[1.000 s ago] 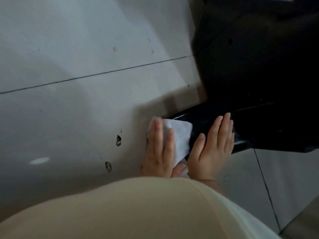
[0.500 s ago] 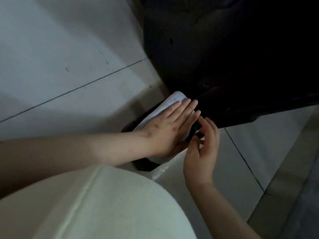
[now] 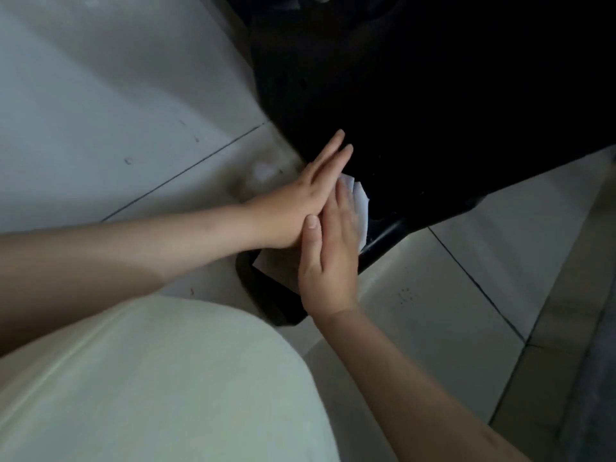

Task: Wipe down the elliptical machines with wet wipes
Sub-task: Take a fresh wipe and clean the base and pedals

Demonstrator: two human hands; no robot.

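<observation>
Head view: wet wipe lies on the elliptical's black base bar, at floor level below the dark housing. Right hand is flat on the wipe, fingers straight, pressing, not clenched. Left hand is edge-on with straight fingers, crossing over the right fingertips and gripping nothing. Grey floor tiles all round, cream garment in the foreground.

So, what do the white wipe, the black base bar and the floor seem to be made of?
The white wipe looks like thin nonwoven cloth or paper, matte, with soft creases. The black base bar is probably painted metal or hard plastic: glossy highlights. The floor is likely glazed tile: joint lines, soft sheen.
</observation>
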